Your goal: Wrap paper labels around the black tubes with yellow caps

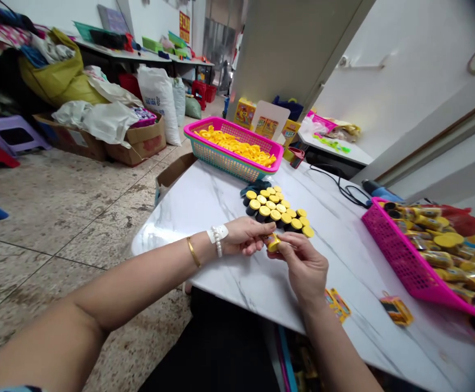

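Between my two hands, just above the near edge of the table, is a small cylinder (273,243) with a yellow end and a printed wrap. The fingers of my left hand (243,235) close on its left side. My right hand (304,264) pinches it from the right. Fingers cover much of it, so its exact kind does not show. Just beyond my hands stand several small black cylinders with yellow caps (275,215), grouped tightly together. By my right wrist lies a flat yellow printed piece (337,305).
A pink basket (408,267) of yellow wrapped cylinders stands at the right, near a small yellow printed box (397,309). Behind, a pink-rimmed basket (192,130) holds yellow plastic parts. A black cable (345,188) lies at the back right. Cartons (139,142) and sacks crowd the floor.
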